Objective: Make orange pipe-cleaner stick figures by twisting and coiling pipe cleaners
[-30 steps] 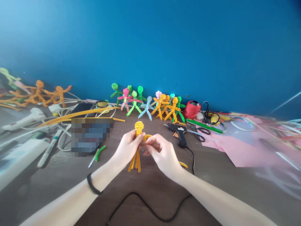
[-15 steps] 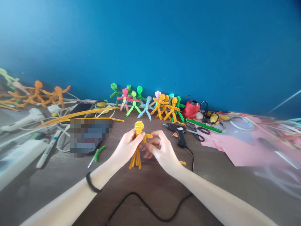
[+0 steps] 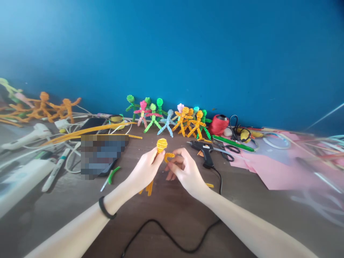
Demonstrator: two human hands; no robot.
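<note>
1. One black cord (image 3: 153, 220) curves at six o'clock from the figure described below, crossing the brown tabletop (image 3: 150, 240) that opens between the two forearms.
2. Left hand (image 3: 146, 166), at seven o'clock, wears a black wristband (image 3: 106, 208); its thumb and fingers close firmly around the neck of the yellow figure (image 3: 162, 144), which stands upright above the tabletop at the centre. Loose straight stems (image 3: 149, 188) show beneath that hand.
3. Right hand (image 3: 186, 172), at four o'clock, has its fingers curled just beside the bent, coiled arm (image 3: 169, 157); whether they grip it cannot be told.
4. Cut pieces lie near: a green piece (image 3: 115, 175) at eight, an orange piece (image 3: 209, 185) at four.
5. At three o'clock, the black glue gun (image 3: 206, 154) bears a white label (image 3: 206, 147), too small to read. Beyond it are scissors (image 3: 228, 156) and a green pen (image 3: 233, 143); pink paper (image 3: 271, 172) overlaps toward half past three.
6. Around nine, a phone (image 3: 107, 156) shows a pixelated screen, and a white marker (image 3: 56, 172) carries print too blurred to read.
7. At twelve, a row of coloured figures (image 3: 153, 118) stands along the far edge, against the blue wall (image 3: 172, 53); a red roll (image 3: 218, 125) ends it toward two.
</note>
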